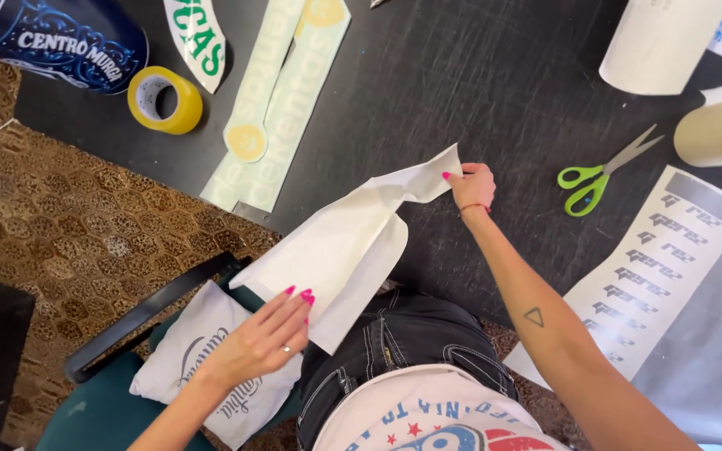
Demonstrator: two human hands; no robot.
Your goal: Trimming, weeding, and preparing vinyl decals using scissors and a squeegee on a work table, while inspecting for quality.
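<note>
One view only, worn on my head; faces steeply down over my lap and the dark matte worktable [495, 92]; close range, my forearms filling the lower frame; patterned brown carpet floor [77, 225] at left.

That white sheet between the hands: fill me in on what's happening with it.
A person seated at a black table holds a white sheet stretched between both hands. The right hand pinches its far corner over the table; the left hand grips the near edge, above a printed cushion. The sheet looks split into two layers. Green scissors and yellow tape lie untouched.
</note>
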